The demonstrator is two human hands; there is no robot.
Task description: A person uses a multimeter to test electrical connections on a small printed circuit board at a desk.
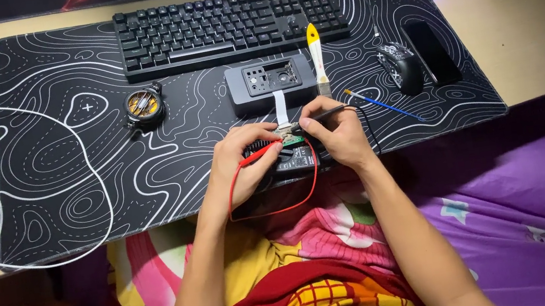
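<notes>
My left hand (pixel 239 162) holds a red test probe (pixel 260 153) with a red lead looping below it. My right hand (pixel 337 130) holds a black test probe (pixel 322 116) with a black lead. Both probe tips meet on a small green circuit board (pixel 292 138) near the desk mat's front edge. The board lies over a black meter (pixel 294 161), partly hidden by my hands. A white ribbon strip (pixel 280 106) runs from the board up to a dark grey opened device case (pixel 270 82).
A black keyboard (pixel 228 27) sits at the back of the patterned desk mat (pixel 72 161). A yellow-handled brush (pixel 316 56), a thin blue brush (pixel 380 105), a mouse (pixel 400 65), a black phone (pixel 431 50) and a round black part (pixel 143 107) lie around. A white cable (pixel 82 156) loops at left.
</notes>
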